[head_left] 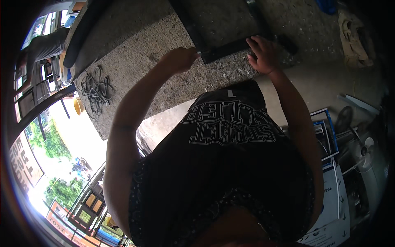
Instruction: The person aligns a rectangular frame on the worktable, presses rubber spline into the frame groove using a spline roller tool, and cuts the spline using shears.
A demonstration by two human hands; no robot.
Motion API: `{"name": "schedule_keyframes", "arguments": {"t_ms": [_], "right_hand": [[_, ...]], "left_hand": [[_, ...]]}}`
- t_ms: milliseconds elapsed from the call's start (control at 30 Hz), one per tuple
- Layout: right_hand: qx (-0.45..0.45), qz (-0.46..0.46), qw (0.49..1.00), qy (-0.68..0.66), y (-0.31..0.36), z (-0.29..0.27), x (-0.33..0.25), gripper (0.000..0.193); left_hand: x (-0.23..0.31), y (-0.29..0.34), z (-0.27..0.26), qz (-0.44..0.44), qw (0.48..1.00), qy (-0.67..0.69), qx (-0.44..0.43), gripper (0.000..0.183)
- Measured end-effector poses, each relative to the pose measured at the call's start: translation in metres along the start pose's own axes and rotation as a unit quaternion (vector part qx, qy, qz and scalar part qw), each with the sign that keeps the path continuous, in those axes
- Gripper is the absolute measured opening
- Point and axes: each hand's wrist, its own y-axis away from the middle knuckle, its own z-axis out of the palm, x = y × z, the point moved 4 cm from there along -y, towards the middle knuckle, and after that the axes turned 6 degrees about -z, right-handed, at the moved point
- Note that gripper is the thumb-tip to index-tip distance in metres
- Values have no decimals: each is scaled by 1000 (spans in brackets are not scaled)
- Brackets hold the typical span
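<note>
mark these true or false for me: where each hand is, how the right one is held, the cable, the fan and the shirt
1. The left hand is at a corner of the dark frame. True.
2. The right hand is clenched in a tight fist. False: the right hand has its fingers extended, by the frame's near bar.
3. The tangled cable lies to the left of both hands. True.
4. The fan is at the left of the picture. False: the fan is at the right.
5. The shirt is plain white. False: the shirt is black with pale-outlined lettering.
</note>
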Motion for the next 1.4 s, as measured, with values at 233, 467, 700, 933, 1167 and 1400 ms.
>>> {"name": "schedule_keyframes", "arguments": {"t_ms": [233,467,700,933,1167,1400], "right_hand": [[4,-5,1000,-5,1,3,2,62],[-5,5,1000,-8,5,6,6,61],[-10,6,1000,-11,5,6,5,61],[-6,2,1000,-15,4,6,6,61],[13,-4,999,-29,4,6,7,61],[23,-13,999,-28,2,1,5,62]], "left_hand": [[5,1,-3,5,999,0,38,40],[14,5,-17,-3,999,-47,13,41],[19,7,-19,-32,998,-62,5,41],[24,7,-22,-38,998,-51,4,40],[19,3,-14,-14,999,-25,21,40],[24,4,-16,-4,999,-19,29,39]]}}
